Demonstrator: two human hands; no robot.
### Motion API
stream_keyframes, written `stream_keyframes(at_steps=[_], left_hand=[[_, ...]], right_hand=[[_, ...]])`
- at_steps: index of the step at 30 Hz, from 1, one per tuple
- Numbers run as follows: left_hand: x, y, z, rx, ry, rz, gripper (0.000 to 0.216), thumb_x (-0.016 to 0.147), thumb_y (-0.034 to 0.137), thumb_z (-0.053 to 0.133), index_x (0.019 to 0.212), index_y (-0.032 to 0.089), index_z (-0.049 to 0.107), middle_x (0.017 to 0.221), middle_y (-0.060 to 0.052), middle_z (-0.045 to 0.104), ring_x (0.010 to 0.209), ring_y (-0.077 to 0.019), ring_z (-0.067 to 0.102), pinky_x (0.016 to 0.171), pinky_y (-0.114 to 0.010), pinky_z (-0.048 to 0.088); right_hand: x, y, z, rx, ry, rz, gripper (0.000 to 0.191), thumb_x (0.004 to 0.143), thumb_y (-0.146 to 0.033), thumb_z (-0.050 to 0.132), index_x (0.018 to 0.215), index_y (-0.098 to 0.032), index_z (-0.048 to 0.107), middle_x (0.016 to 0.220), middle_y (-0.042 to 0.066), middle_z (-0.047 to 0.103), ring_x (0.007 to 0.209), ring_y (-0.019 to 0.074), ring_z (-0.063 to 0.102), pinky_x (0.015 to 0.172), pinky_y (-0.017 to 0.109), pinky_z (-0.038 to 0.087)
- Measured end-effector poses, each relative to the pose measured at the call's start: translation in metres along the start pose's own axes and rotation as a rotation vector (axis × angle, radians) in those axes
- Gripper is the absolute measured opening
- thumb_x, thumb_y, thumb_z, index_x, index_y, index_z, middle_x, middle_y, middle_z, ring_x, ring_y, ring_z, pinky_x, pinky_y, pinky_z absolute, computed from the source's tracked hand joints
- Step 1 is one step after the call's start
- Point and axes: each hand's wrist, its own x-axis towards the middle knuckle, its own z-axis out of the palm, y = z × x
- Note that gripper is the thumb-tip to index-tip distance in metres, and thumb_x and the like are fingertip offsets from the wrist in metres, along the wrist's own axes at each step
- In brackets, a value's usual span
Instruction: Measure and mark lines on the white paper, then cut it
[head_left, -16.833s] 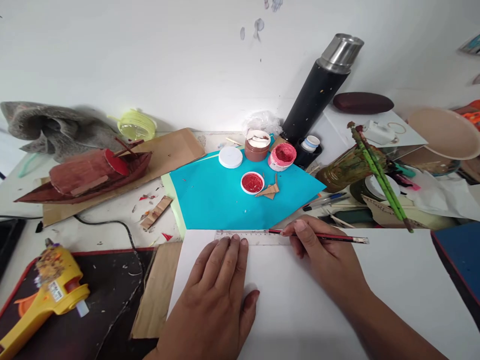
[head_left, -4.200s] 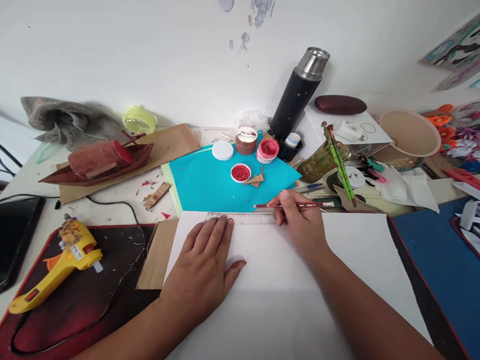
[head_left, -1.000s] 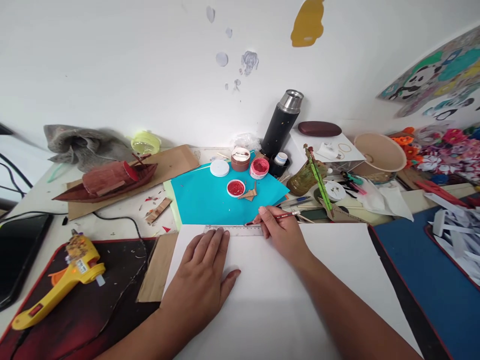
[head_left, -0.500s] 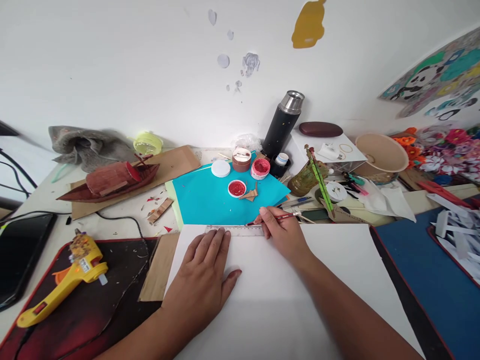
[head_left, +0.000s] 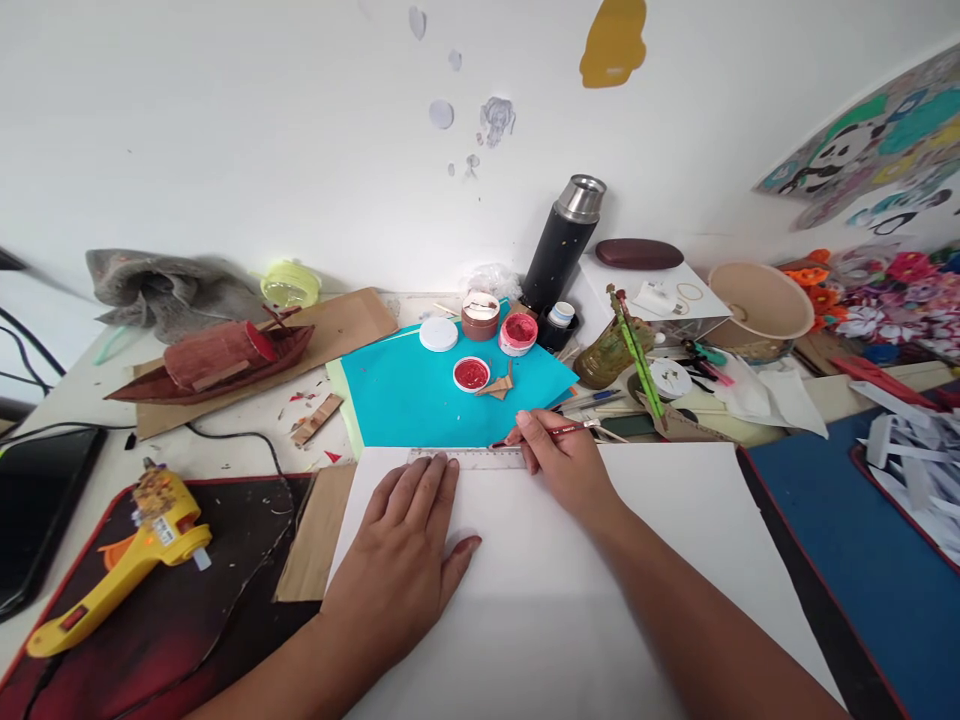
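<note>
My left hand [head_left: 405, 550] lies flat on a large white sheet of paper [head_left: 570, 620]. Its outstretched fingertips rest on a clear ruler [head_left: 480, 459] along the sheet's far edge. My right hand [head_left: 562, 465] is closed around a slim dark red pencil [head_left: 564, 431], its point at the ruler's far edge. Just beyond the ruler is a blue sheet [head_left: 405, 400], bearing a lid with red paint [head_left: 472, 374], a pink paint jar [head_left: 518, 334], a brown jar [head_left: 480, 318] and a white lid [head_left: 438, 334].
A yellow glue gun [head_left: 127, 560] lies on a dark mat at left, with a red model boat [head_left: 217, 360] behind it. A black flask [head_left: 562, 245] stands by the wall. To the right are a brush jar [head_left: 606, 358], a beige bowl [head_left: 761, 300] and paper strips [head_left: 911, 455].
The view has shifted very slightly. Both hands, the ruler and the pencil keep nearly the same places on the paper.
</note>
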Motion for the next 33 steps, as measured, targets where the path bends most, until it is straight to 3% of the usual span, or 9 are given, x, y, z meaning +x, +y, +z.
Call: stream_keyframes(at_steps=[9,33], left_hand=[[0.0026,-0.0017,-0.003,0.025,0.024,0.033,0.062,0.112,0.045,0.042,0.154,0.002,0.056,0.151,-0.022,0.066,0.139,-0.0381,0.06,0.121,-0.054,0.04],[0.0034,-0.0013,-0.0032,0.031,0.031,0.033,0.063,0.113,0.047,0.037,0.155,0.003,0.055,0.15,-0.022,0.066,0.138,-0.0376,0.059,0.121,-0.053,0.041]], right_hand=[[0.0004,-0.0002,0.0005,-0.006,0.007,-0.014,0.059,0.104,-0.074,0.057,0.079,-0.023,0.071,0.053,-0.005,0.053,0.056,0.0179,0.053,0.065,0.033,0.045],[0.0,-0.0012,0.0001,-0.008,0.004,-0.01,0.06,0.104,-0.075,0.057,0.078,-0.022,0.071,0.053,-0.004,0.052,0.057,0.0181,0.052,0.067,0.035,0.044]])
